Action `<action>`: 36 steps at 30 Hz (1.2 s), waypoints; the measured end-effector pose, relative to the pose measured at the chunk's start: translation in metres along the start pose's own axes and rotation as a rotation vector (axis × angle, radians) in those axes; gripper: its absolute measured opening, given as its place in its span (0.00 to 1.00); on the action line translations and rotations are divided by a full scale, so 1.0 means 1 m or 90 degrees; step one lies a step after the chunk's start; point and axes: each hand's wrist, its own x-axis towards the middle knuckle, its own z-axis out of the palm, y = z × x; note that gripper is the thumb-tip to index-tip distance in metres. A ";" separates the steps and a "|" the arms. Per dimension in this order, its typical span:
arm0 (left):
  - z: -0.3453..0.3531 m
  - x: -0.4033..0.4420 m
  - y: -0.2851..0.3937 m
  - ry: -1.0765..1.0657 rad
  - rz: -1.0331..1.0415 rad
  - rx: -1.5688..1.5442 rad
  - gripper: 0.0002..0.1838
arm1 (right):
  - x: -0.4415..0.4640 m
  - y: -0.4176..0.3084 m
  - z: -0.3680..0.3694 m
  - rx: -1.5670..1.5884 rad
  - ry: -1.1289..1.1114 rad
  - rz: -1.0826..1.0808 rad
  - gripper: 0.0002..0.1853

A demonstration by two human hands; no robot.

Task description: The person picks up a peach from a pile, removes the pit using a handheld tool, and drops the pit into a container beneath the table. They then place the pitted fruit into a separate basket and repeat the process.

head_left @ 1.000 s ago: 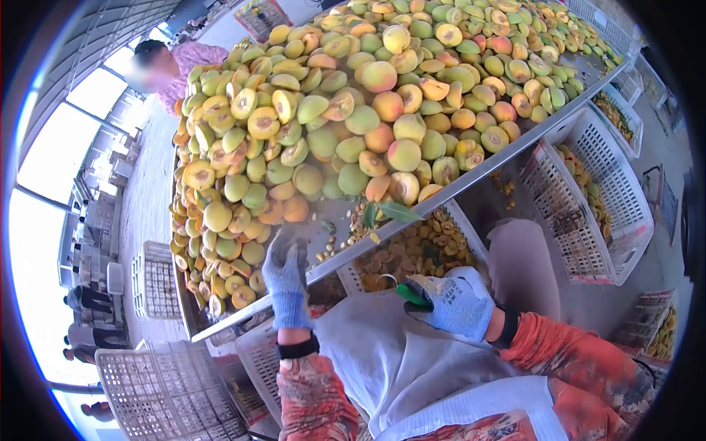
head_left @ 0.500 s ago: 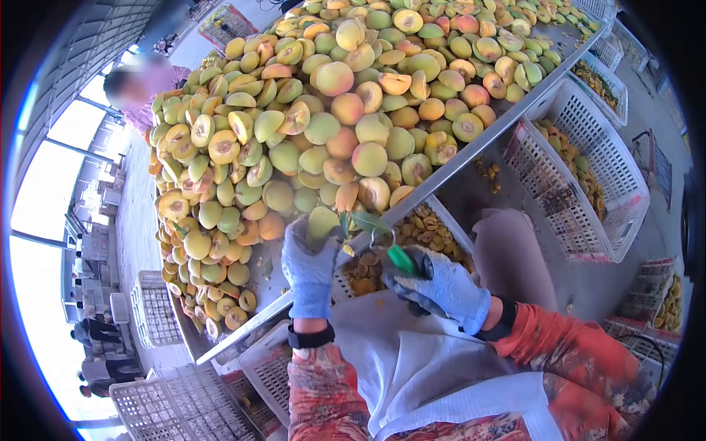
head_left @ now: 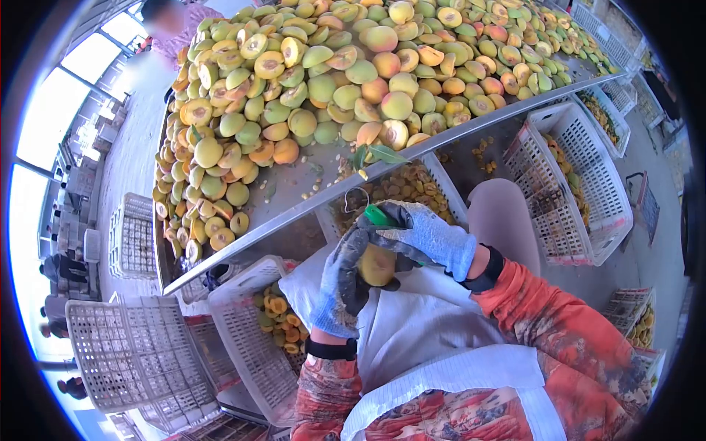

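My left hand (head_left: 340, 283), in a blue glove with dark palm, is closed around a peach half (head_left: 378, 265) in front of my apron. The peach's yellowish face shows between my two hands. My right hand (head_left: 424, 234), gloved likewise, grips a green-handled pitting tool (head_left: 379, 215) with a curved wire loop (head_left: 357, 200) at its end. The loop points away from me, apart from the fruit. Both hands are close together, their fingers nearly touching. Beyond them a big heap of cut peaches (head_left: 323, 88) lies on a metal table (head_left: 294, 180).
Below the table edge stands a crate of peach pieces (head_left: 441, 180). To the left are a white crate with cut halves (head_left: 250, 353) and a stacked grey crate (head_left: 125, 353). Another crate (head_left: 588, 162) stands at right. A person (head_left: 173, 29) is at the table's far left.
My left hand has left the table edge with a peach half and come back to my lap beside the right hand. The right hand has shifted slightly left, still holding the tool. The view has tilted.
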 end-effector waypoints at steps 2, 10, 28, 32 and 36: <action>-0.064 0.018 -0.046 0.040 0.189 0.491 0.24 | -0.012 -0.015 0.006 -0.402 0.055 -0.122 0.23; -0.012 -0.017 -0.009 0.050 0.233 0.012 0.26 | -0.063 -0.038 0.044 -0.784 0.000 -0.140 0.14; -0.001 -0.025 -0.009 0.128 0.330 0.082 0.25 | -0.069 -0.004 0.037 -0.884 -0.042 -0.363 0.11; 0.006 -0.024 -0.014 0.131 0.319 -0.055 0.24 | -0.071 -0.007 0.043 -0.760 0.007 -0.229 0.10; 0.013 -0.028 -0.003 0.111 0.199 -0.332 0.21 | -0.071 -0.006 0.044 -0.759 0.005 -0.234 0.11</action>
